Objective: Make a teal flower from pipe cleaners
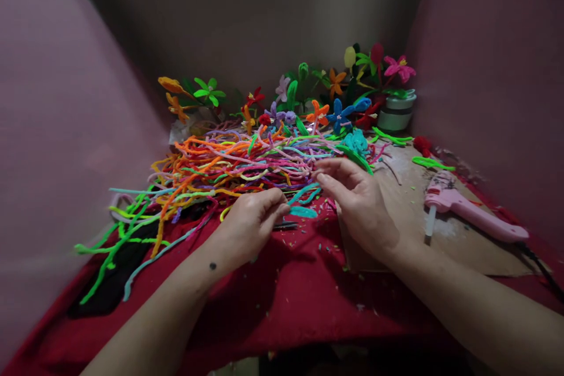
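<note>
My left hand [258,217] is closed in a pinch, its fingertips on a turquoise pipe cleaner [304,212] bent into narrow loops. The loops stick out to the right, toward my other hand. My right hand [356,200] is raised just beyond them, thumb and fingers curved and slightly apart, with nothing plainly between them. Under my left fingertips lies a dark metal tool [286,225], mostly hidden, perhaps scissors. A large heap of multicoloured pipe cleaners [229,158] spreads behind both hands. Near my right fingers sits a turquoise fuzzy flower [356,141] with green leaves.
A pink glue gun [476,211] rests on a cardboard sheet [383,252] at right, its cord trailing off. Pipe-cleaner flowers [339,114] line the back, some by a pale striped pot [397,111]. Small clippings dot the red cloth [282,311]. Pink walls [497,70] flank both sides.
</note>
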A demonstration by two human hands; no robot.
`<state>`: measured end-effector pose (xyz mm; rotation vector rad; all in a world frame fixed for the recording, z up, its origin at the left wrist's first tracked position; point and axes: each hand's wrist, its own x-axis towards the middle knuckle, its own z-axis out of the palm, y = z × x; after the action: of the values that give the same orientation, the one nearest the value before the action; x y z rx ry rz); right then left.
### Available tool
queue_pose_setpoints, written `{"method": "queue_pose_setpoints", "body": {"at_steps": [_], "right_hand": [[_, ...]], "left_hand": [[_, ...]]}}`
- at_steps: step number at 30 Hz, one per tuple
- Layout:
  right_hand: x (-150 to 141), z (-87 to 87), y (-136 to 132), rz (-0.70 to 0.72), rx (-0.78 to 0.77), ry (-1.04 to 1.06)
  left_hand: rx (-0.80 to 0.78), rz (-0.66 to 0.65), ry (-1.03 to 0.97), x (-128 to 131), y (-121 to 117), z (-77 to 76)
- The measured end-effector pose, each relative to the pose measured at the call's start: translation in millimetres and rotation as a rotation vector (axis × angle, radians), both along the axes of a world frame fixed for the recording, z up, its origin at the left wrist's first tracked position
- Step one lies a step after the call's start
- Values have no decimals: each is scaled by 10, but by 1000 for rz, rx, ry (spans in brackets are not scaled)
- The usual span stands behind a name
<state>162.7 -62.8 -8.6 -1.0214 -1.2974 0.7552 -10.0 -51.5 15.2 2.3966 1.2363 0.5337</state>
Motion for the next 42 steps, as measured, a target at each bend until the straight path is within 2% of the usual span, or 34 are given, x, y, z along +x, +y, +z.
{"method": "queue_pose_setpoints", "body": {"at_steps": [2,4,5,7,12,14,16,21,24,27,30,34,40,42], "right_hand": [[27,11,3,-42,196,-188],[29,-1,-5,22,294,-432],[23,-8,-10,63,294,-526],[12,-11,-15,139,199,-607],[39,69,20,395,-320,-376],[51,90,40,459,-462,-336],[50,84,54,486,-539,-340],[19,21,67,470,-540,-338],[3,-6,51,406,-463,-356],[-24,-37,20,383,-410,-309],[-58,-57,-7,456,-475,-136],[-72,-56,-6,549,-570,51],[-50,-71,4,516,-587,-33],[-52,-66,1,511,-576,-35]], "left_hand": [[-16,-36,19,3,2,-3],[-13,-56,21,6,9,-18],[-22,-51,7,7,14,-25],[-80,-23,-48,8,25,-27],[-261,30,-185,11,50,2],[-270,44,-198,21,49,6],[-309,70,-217,39,38,4],[-599,186,-355,73,16,-15],[-748,177,-495,66,35,-35],[-805,146,-618,70,56,-62],[-757,151,-681,104,52,-82],[-601,169,-649,134,25,-101],[-32,196,-416,121,18,-162],[-29,217,-426,132,13,-160]]}}
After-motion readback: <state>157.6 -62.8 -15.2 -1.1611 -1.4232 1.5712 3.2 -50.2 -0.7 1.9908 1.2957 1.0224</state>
